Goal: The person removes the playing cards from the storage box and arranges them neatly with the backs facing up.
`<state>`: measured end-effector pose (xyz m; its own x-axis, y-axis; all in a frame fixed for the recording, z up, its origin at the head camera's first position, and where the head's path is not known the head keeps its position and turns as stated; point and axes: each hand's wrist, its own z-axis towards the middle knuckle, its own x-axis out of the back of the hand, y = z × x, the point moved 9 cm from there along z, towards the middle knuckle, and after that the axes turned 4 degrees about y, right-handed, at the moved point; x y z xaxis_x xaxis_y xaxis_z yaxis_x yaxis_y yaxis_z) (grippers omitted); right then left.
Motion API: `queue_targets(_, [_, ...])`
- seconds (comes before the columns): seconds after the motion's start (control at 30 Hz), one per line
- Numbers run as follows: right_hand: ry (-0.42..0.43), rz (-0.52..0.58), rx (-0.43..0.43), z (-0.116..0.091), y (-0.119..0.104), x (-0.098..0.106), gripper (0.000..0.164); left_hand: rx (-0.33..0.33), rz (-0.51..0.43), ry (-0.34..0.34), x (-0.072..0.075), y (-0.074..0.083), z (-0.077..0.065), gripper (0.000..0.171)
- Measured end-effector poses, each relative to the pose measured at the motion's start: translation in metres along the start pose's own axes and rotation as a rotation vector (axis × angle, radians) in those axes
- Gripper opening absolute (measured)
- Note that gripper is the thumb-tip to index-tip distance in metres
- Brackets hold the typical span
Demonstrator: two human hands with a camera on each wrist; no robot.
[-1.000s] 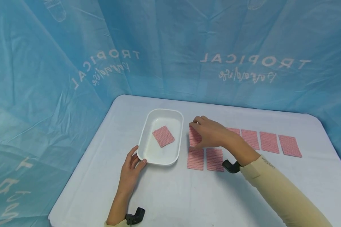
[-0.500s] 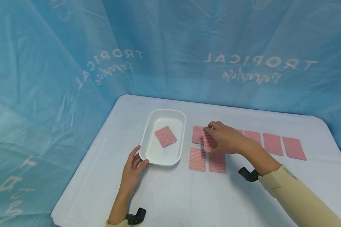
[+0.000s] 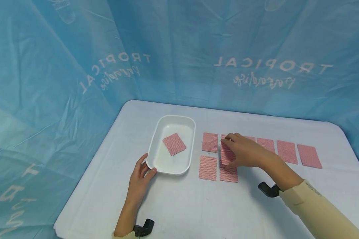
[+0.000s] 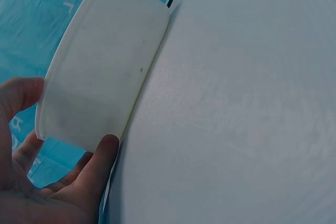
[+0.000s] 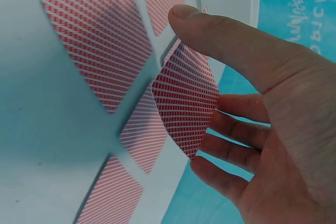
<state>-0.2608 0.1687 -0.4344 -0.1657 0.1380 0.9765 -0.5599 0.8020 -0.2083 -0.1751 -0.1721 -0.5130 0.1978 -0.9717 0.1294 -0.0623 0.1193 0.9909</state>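
A white rectangular tray (image 3: 168, 164) stands on the white-covered table, with one red-patterned playing card (image 3: 175, 144) lying face down inside. My left hand (image 3: 139, 182) holds the tray's near left corner, the thumb on its front side; in the left wrist view the fingers touch the wall and rim (image 4: 58, 61). Right of the tray, my right hand (image 3: 246, 152) pinches another playing card (image 5: 185, 100) by opposite edges, thumb against fingers, and the card bows. In the head view it hangs over the second column of cards, partly covering those below.
Face-down cards lie in rows: a back left card (image 3: 210, 142), a front left card (image 3: 207, 168), a front card (image 3: 229, 176), and several more running right to an end card (image 3: 309, 156). A blue printed curtain (image 3: 179, 59) surrounds the table's far and left sides.
My right hand has moved right from the leftmost back card, which is now uncovered, to the second column, carrying a card. My left hand stays at the tray corner.
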Motion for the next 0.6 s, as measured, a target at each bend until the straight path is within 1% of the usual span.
queue_targets(0.17, [-0.005, 0.012, -0.026, -0.01, 0.008, -0.006, 0.092, -0.001, -0.008, -0.006, -0.001, 0.0, 0.0, 0.064])
queue_targets(0.27, [-0.001, 0.015, -0.027, -0.015, 0.011, -0.009, 0.092, -0.004, -0.011, -0.009, -0.001, 0.0, 0.0, 0.064])
queue_targets(0.43, [0.016, 0.013, -0.041, -0.022, 0.016, -0.014, 0.094, 0.017, -0.029, -0.021, -0.001, 0.0, -0.002, 0.065])
queue_targets(0.5, [0.019, 0.007, -0.052, -0.025, 0.018, -0.017, 0.095, 0.024, -0.034, -0.031, -0.002, 0.003, -0.003, 0.065])
queue_targets(0.6, [0.028, -0.001, -0.062, -0.031, 0.021, -0.02, 0.096, 0.023, -0.022, -0.041, -0.003, 0.014, -0.004, 0.066])
